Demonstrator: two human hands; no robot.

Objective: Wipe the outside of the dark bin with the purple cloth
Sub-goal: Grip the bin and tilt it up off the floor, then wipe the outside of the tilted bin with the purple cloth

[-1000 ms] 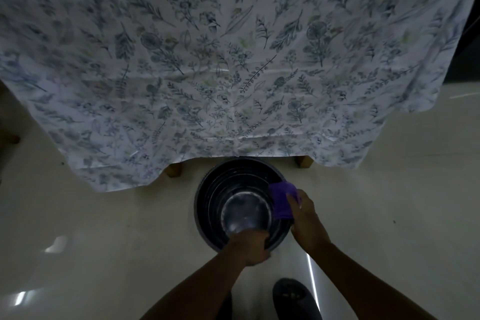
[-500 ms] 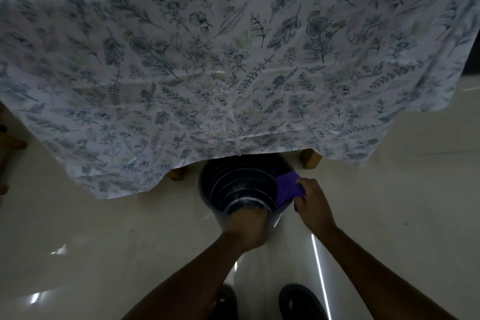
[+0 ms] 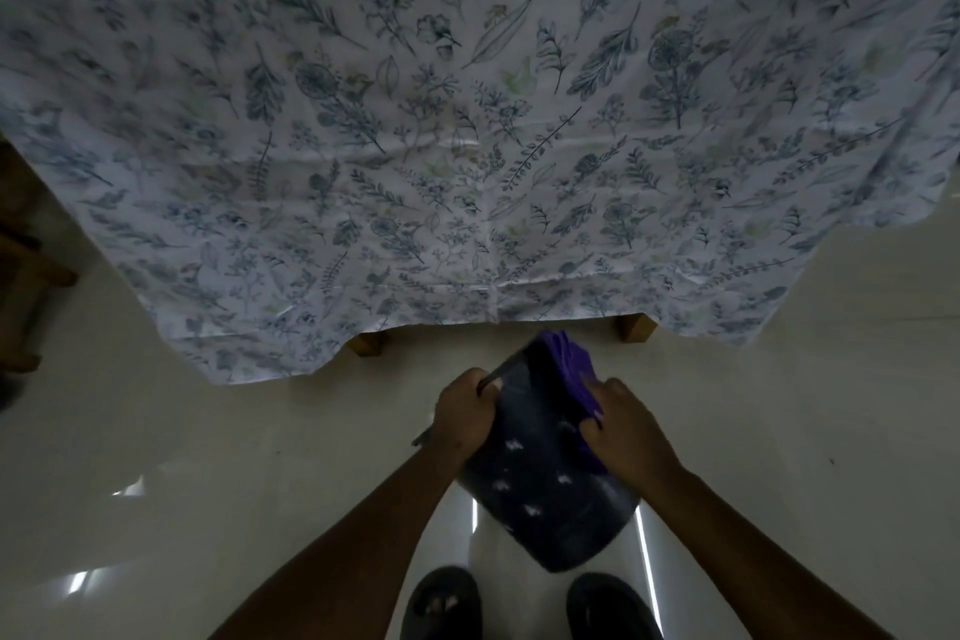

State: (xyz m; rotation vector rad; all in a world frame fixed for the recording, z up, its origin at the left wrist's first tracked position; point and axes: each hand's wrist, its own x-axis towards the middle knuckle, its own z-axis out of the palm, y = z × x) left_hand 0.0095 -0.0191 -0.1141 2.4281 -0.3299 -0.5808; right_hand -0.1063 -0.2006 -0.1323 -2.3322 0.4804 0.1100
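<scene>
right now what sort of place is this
Probably a room in a home: a floral tablecloth drapes over a wooden-legged table, the floor is glossy pale tile, and the person wears dark slippers.

Left hand (image 3: 464,413) curled closed over the dark bin (image 3: 545,483) rim, right hand (image 3: 626,431) beside it, fingers bent, pressing the purple cloth (image 3: 574,374) flat, both forearms extended forward, converging, bare

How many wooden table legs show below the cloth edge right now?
2: one wooden leg left of the dark bin, another wooden leg right. More may hide behind the tablecloth.
</scene>
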